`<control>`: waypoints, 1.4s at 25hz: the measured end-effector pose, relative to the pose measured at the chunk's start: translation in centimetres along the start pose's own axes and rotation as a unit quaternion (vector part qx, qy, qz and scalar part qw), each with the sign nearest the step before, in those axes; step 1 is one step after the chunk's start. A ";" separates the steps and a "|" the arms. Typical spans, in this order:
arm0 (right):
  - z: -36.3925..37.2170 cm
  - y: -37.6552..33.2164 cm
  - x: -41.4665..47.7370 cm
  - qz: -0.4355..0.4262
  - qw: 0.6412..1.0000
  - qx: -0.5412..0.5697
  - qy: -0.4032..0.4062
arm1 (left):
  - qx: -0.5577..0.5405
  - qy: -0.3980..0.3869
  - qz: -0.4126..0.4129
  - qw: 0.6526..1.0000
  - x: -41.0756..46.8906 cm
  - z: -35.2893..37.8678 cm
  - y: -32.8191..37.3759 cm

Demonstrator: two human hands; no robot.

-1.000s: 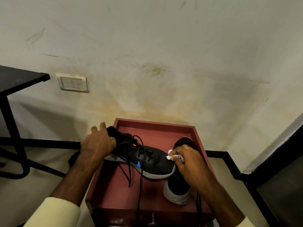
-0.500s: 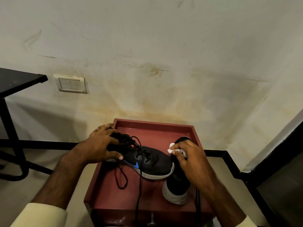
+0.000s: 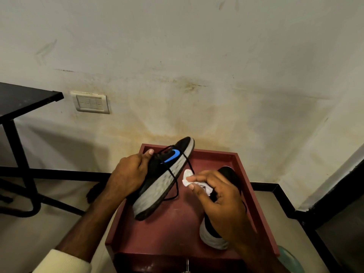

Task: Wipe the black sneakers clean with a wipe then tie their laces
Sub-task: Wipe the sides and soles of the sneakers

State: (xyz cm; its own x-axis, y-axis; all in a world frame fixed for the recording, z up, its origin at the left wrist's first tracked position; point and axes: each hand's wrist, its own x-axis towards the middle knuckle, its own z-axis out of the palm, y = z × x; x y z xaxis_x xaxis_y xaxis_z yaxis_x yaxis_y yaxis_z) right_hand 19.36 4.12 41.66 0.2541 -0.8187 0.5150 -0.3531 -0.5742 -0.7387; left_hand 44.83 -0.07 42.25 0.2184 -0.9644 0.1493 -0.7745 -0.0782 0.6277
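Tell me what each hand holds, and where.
Left hand grips the black sneaker with blue logo by its upper; right hand pinches the crumpled white wipe.

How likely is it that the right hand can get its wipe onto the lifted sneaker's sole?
Probably yes. The left hand holds the lifted sneaker tilted with its grey sole turned toward the right hand, whose wipe sits just beside the sole. Only a loose lace hangs across it.
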 end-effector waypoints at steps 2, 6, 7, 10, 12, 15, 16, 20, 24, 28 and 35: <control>1.3 -0.3 -0.2 -0.011 0.999 0.017 -0.029 | -0.048 -0.019 -0.001 0.999 -0.4 0.5 0.5; 3.3 -0.5 0.0 -0.044 0.996 -0.028 -0.065 | -0.109 -0.052 0.041 0.992 -1.8 1.9 2.2; 3.7 -0.6 0.0 -0.065 0.993 -0.057 -0.079 | -0.121 -0.053 0.050 0.990 -1.9 2.2 2.4; 3.2 0.2 0.9 -0.105 0.986 -0.121 -0.046 | -0.170 -0.076 0.076 0.980 -2.0 2.6 1.9; 1.3 1.4 2.5 -0.036 0.992 -0.122 0.024 | -0.186 -0.095 0.086 0.974 -2.1 2.7 1.6; 0.7 0.5 2.1 0.001 0.995 -0.100 0.018 | -0.186 -0.092 0.109 0.972 -3.1 2.5 2.5; 1.6 -0.5 1.3 -0.027 0.995 -0.088 -0.023 | -0.184 -0.088 0.116 0.972 -3.3 2.3 3.1; 2.4 0.0 0.5 -0.098 0.987 -0.104 -0.070 | -0.199 -0.060 0.087 0.974 -2.8 2.5 2.8; 0.0 1.9 2.0 0.012 0.994 -0.107 0.027 | -0.179 -0.084 0.072 0.978 -2.2 3.2 1.3; 3.3 -1.1 -0.5 -0.143 0.973 -0.110 -0.140 | -0.194 -0.092 0.079 0.973 -2.2 2.9 2.1; 0.5 1.1 2.2 0.014 0.992 -0.119 0.030 | -0.194 -0.126 0.097 0.968 -3.2 2.6 2.2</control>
State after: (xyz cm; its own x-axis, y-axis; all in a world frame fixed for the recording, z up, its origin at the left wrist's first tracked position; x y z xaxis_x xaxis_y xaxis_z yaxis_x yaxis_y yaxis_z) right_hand 19.96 1.66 41.80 0.1888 -0.8296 0.5254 -0.5633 -0.5298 -0.6341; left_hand 40.87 2.17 41.21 -0.0983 -0.9863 0.1326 -0.4949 0.1640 0.8533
